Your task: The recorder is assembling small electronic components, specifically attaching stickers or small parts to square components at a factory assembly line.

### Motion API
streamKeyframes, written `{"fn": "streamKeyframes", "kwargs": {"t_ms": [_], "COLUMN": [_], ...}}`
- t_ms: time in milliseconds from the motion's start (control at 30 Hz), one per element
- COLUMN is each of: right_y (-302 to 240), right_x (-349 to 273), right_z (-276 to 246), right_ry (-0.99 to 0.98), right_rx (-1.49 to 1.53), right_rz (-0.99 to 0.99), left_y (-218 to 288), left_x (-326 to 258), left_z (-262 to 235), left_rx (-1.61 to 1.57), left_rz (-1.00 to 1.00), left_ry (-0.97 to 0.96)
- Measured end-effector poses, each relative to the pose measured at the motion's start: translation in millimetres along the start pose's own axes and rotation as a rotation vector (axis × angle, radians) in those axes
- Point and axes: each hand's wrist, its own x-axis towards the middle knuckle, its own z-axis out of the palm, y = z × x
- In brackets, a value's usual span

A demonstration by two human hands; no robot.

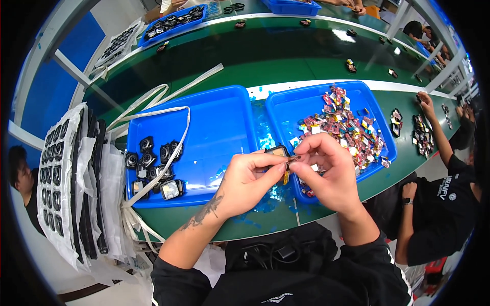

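My left hand pinches a small black smartwatch case between thumb and fingers, above the gap between two blue trays. The case's open side shows a tan inner face. My right hand closes its thumb and forefinger at the case's right edge, on a tiny part I cannot make out. Below the fingertips hangs a small yellowish piece. Several similar watch cases lie in the left part of the left blue tray. Small silver, pink and yellow battery-like pieces are heaped in the right blue tray.
Blue film scraps litter the green bench between the trays. White strapping crosses the left tray. Stacked part sheets stand at the left. A conveyor belt carrying parts runs beyond. A co-worker's hand is at the right.
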Motion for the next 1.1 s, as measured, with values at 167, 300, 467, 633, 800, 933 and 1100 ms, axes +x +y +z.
{"fn": "streamKeyframes", "kwargs": {"t_ms": [167,300,467,633,800,933,1100], "right_y": [7,16,17,35,22,12,34], "right_x": [2,-1,-3,-4,4,30,188], "right_z": [7,9,14,22,24,5,-49], "right_ry": [0.125,0.145,0.244,0.294,0.193,0.032,0.087], "right_rx": [-0.089,-0.106,-0.042,-0.174,-0.291,-0.417,-0.391], "right_rz": [-0.009,-0.052,-0.110,-0.149,-0.172,-0.164,0.090], "left_y": [4,5,8,7,3,-3,-11], "left_x": [0,1,-1,0,-2,-2,1], "left_z": [7,8,13,11,10,12,16], "left_rx": [-0.086,-0.094,-0.148,-0.192,-0.300,-0.242,1.016], "left_rz": [0.120,0.143,0.107,0.126,0.046,0.045,0.857], "left_ry": [0.008,-0.006,-0.029,-0.007,0.039,0.228,0.250]}}
